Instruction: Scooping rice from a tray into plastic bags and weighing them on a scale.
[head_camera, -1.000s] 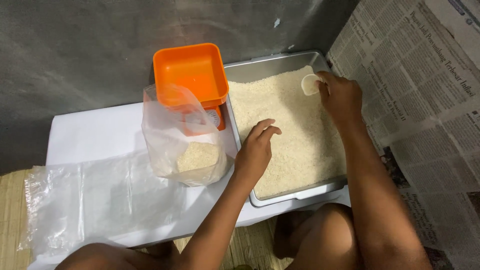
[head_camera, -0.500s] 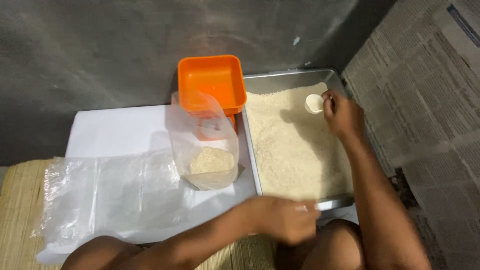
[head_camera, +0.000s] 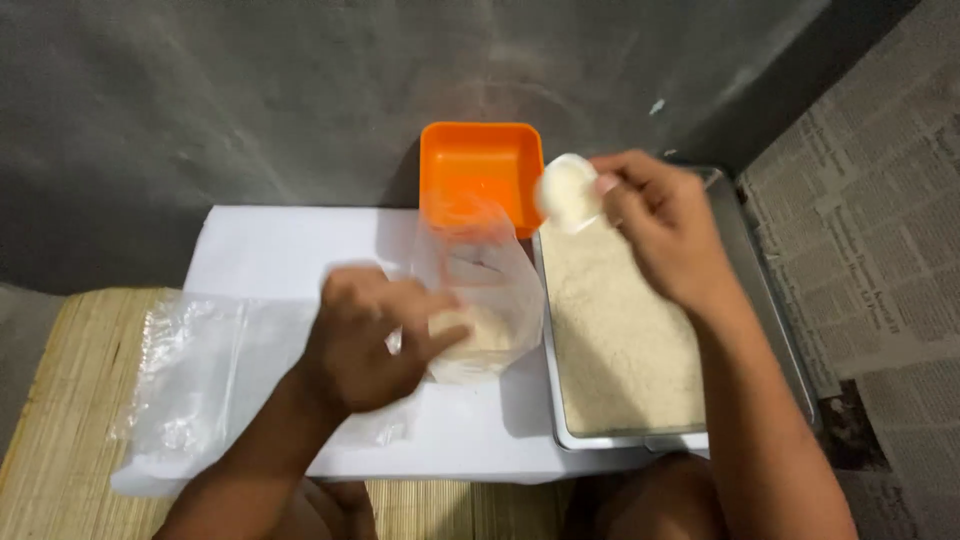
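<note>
My right hand holds a small white scoop heaped with rice, lifted over the left rim of the metal tray of rice. My left hand grips the side of a clear plastic bag that stands open on the white sheet, with some rice at its bottom. The scoop hangs just right of the bag's mouth. An orange square container sits behind the bag.
A stack of flat clear plastic bags lies on the sheet at the left, over a woven mat. Newspaper covers the floor at the right. A dark grey wall rises behind.
My right hand has lifted the filled scoop out of the tray and moved it left toward the bag. My left hand has moved from the tray's front edge to the bag.
</note>
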